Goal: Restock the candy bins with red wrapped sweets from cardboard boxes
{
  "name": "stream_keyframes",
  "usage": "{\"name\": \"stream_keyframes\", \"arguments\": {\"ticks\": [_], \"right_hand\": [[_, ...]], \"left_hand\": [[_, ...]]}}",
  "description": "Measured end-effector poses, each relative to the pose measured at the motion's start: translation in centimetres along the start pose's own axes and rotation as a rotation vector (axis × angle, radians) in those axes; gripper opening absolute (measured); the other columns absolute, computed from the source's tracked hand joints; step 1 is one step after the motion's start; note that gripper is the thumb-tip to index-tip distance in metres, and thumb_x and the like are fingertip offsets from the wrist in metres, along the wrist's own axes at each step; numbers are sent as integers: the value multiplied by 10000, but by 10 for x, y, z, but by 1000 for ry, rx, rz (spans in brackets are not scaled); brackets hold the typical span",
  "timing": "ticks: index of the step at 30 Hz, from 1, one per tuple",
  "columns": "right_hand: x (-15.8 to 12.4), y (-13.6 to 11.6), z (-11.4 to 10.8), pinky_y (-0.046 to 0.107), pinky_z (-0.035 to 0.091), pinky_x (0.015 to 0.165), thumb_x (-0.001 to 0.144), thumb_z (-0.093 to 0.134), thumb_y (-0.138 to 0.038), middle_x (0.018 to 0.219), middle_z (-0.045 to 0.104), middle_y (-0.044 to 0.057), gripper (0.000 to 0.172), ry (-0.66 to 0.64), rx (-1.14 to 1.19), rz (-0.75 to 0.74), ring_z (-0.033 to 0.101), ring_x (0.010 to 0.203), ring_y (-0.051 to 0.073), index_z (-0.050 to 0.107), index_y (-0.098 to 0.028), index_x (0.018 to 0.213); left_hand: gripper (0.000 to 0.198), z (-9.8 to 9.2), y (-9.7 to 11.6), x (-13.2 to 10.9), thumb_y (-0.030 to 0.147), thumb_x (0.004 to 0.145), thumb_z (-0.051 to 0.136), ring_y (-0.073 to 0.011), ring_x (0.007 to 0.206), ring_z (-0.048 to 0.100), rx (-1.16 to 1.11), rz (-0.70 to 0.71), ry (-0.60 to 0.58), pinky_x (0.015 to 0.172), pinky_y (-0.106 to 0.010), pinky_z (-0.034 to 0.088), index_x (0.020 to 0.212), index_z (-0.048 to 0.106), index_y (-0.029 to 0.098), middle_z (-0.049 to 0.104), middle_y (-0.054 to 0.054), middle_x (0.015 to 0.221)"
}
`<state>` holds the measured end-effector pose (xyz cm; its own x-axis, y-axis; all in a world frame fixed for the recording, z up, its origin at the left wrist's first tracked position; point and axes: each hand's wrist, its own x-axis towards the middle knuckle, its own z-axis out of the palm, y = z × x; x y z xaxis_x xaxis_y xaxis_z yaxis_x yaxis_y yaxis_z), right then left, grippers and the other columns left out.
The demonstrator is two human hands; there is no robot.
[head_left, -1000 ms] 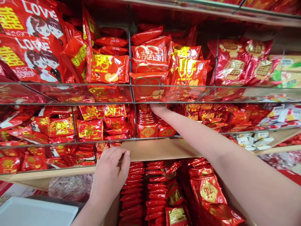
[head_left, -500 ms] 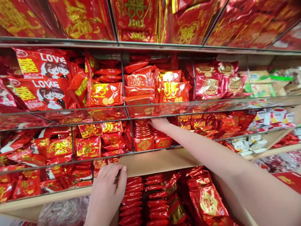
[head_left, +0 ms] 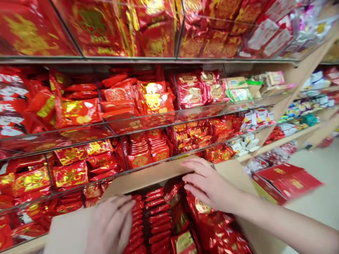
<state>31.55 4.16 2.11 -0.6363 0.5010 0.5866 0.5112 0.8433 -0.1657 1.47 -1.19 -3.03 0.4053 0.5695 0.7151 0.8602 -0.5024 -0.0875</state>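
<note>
R hand (head_left: 210, 185) had left shelf (head_left: 34, 244) for box's (head_left: 155, 173) far R corner, fingers apart. L hand (head_left: 113, 222) blurred at L edge, couldn't tell grip. Packs (head_left: 159, 218) stood in rows, prob. saving space.

- Carton (head_left: 150, 173) before shelving (head_left: 132, 61), flap up against lower tier from where I stand.
- In carton: stacked packets (head_left: 160, 215) left and middle, heaped packets (head_left: 219, 229) right.
- Left hand (head_left: 109, 224) at carton's left side; right hand (head_left: 209, 185) over its back right part.
- Behind carton, lower tier: two packet rows (head_left: 148, 151) side by side in one bin; more packets in bins left and right.
- Tier above: larger packets (head_left: 78, 111) behind front panel.
- Top tier: bags (head_left: 92, 24) in divided bins.
- Right of carton: lidded box (head_left: 288, 181), floor (head_left: 324, 158) beyond.
</note>
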Motion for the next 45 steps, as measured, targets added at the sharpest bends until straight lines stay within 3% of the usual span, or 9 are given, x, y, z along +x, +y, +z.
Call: {"name": "stream_keyframes", "arguments": {"ticks": [4,8,11,16,20,27,32,39,45], "right_hand": [[-69,6,-7,414,473,877,836,494,-185,1107,567,119,161,60,1,234,520,1053,215,611,-193,947],[-118,-1,-2,392,515,813,847,468,-193,1084,578,117,179,62,48,427,558,1030,220,602,-234,958],[-138,-10,7,382,522,818,851,465,-197,1065,587,115,165,61,89,495,566,1031,217,602,-235,936],[-153,-13,24,379,521,839,853,467,-202,1056,586,112,141,87,105,554,571,1020,207,598,-230,897],[-153,-14,33,397,518,835,846,477,-217,1078,574,110,135,116,103,560,558,1036,222,598,-246,900],[-133,-20,42,407,471,895,820,523,-346,1176,546,113,397,358,345,839,538,1076,234,461,-245,1198],[-102,-23,46,273,484,590,852,421,-474,702,585,31,310,434,783,1003,564,650,171,551,-202,778],[-85,-23,47,219,328,516,864,423,-435,561,415,-28,357,253,604,788,382,535,104,442,-186,609],[-75,-28,46,231,312,522,864,426,-429,543,424,-30,355,227,583,761,382,520,101,445,-188,603]], "left_hand": [[338,28,55,-17,176,756,549,-192,985,580,-255,-2,-250,854,-321,478,1081,572,266,619,-57,1078],[305,69,94,-11,247,797,496,-206,1030,567,-602,-376,-357,881,-384,475,1093,565,227,595,-92,1106],[362,96,117,10,343,764,536,-189,890,600,-920,-724,-388,768,-364,504,1095,538,197,613,-85,1011],[308,121,141,39,407,721,574,-148,612,540,-963,-891,-333,624,-306,457,918,562,171,539,14,640],[240,114,146,43,412,687,612,-135,588,476,-995,-927,-283,596,-278,409,633,539,189,500,14,609],[321,75,158,41,513,741,532,-100,538,394,-1212,-1021,-181,522,-225,374,677,471,204,437,38,593],[361,57,164,38,482,643,669,-76,552,351,-1394,-1222,-33,546,-194,331,658,455,193,403,56,586],[443,37,148,46,508,752,544,-107,622,448,-1371,-1001,-333,614,-221,376,1083,520,215,509,29,674],[313,38,143,42,454,805,481,-150,710,529,-1200,-791,-544,689,-253,433,804,642,186,611,-24,749]]}}
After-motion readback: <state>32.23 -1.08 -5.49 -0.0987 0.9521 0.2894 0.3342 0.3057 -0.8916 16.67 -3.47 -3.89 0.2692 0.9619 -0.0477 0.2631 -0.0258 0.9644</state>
